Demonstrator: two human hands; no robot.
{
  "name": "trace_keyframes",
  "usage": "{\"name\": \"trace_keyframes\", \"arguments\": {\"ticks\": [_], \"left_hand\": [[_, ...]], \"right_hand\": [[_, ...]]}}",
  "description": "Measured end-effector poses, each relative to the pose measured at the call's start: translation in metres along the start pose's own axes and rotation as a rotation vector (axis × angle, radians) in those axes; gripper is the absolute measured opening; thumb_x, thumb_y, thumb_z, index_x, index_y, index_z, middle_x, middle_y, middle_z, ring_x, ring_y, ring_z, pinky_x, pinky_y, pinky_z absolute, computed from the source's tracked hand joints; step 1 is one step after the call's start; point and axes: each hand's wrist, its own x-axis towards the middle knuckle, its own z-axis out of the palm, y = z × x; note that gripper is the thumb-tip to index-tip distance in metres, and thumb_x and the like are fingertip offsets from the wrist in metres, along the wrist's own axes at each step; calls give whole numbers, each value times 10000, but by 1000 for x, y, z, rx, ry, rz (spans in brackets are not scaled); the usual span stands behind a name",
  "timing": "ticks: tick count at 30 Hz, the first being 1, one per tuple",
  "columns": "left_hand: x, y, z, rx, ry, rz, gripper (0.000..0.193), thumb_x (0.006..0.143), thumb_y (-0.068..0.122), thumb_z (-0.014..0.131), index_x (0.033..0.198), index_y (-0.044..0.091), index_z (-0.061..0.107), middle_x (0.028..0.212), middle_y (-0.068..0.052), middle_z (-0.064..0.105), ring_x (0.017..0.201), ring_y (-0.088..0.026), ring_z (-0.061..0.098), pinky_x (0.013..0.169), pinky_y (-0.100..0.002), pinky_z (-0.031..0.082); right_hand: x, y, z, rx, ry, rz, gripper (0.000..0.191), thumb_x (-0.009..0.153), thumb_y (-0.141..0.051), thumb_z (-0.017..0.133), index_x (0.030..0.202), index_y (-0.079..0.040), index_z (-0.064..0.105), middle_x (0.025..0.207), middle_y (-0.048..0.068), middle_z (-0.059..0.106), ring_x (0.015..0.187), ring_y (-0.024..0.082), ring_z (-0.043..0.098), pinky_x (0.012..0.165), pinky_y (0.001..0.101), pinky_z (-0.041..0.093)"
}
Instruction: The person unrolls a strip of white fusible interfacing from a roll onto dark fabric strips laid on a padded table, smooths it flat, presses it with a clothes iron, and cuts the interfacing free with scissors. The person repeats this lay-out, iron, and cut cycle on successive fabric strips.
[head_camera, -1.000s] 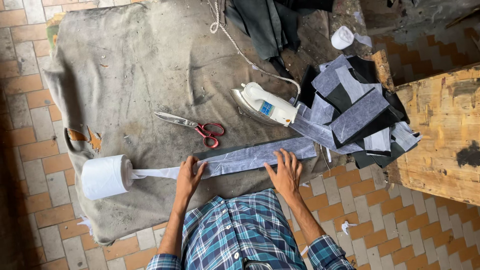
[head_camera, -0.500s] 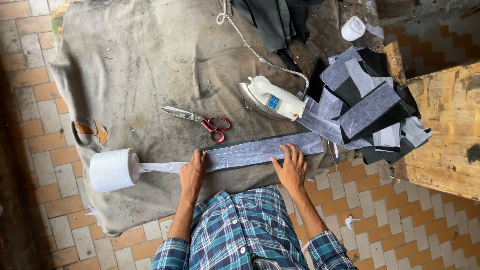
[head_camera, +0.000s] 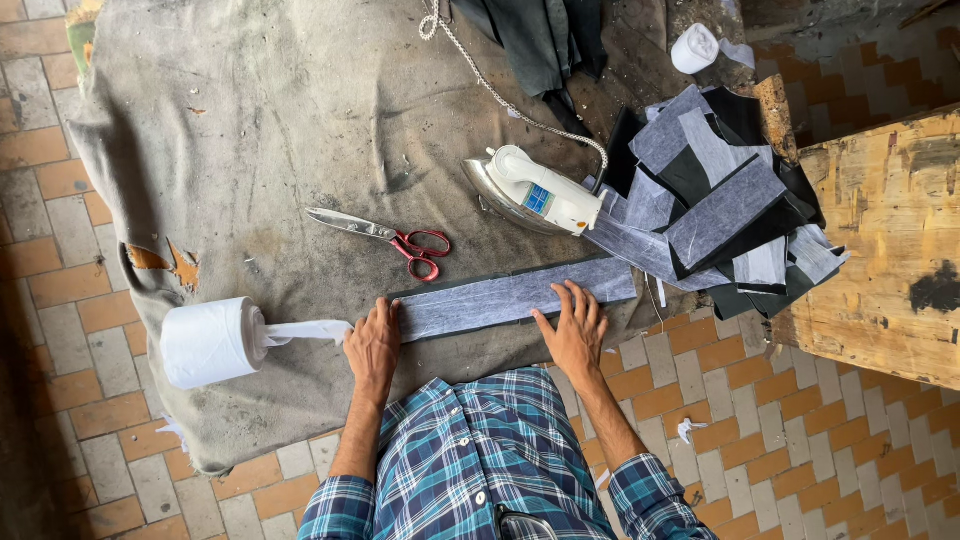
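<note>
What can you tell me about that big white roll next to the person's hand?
The white roll looks like soft, thin fabric or paper tape wound thick. It lies on its side at the near edge of the grey cloth covering the table. A loose tail runs from it to the left hand, which presses flat where the tail meets the long grey strip. Nothing else touches it.

Red-handled scissors (head_camera: 385, 237) are laid on a grey cloth-covered table (head_camera: 250, 120), well apart from a white iron (head_camera: 535, 192) set beside a heap of grey and black fabric pieces (head_camera: 715, 195). A small white roll (head_camera: 694, 48) is seen near the far edge, beside a worn wooden bench (head_camera: 885, 240).
</note>
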Motion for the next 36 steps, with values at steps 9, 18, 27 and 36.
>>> {"name": "trace_keyframes", "arguments": {"ticks": [9,18,27,36], "left_hand": [[5,-3,3,15,-149,-42,197,1092,345,540,1046,156,575,782,20,667,737,-217,675,652,-416,476],[-2,-3,9,74,-25,26,196,1051,333,554,1133,170,623,823,18,680,738,-205,676,684,-412,486],[-7,-12,10,79,-29,152,283,936,215,640,1219,204,654,1181,-24,619,1119,-234,560,969,-479,409],[-9,-21,-4,-279,-60,45,442,812,74,718,1229,212,663,1394,0,576,1297,-254,505,1074,-472,357]], "right_hand": [[0,0,-3,-53,-28,-6,665,950,-591,597,1468,-196,467,1541,79,398,1436,333,331,1084,688,235],[7,-13,0,-36,-111,78,831,889,-725,594,1449,-131,433,1543,136,339,1447,368,274,1017,768,234],[4,-16,12,-182,97,-84,916,900,-734,611,1443,-18,431,1494,225,351,1418,417,274,1054,722,216],[7,0,6,-11,23,-9,805,839,-624,748,1376,-78,500,1439,142,422,1382,343,327,1064,605,222]]}}
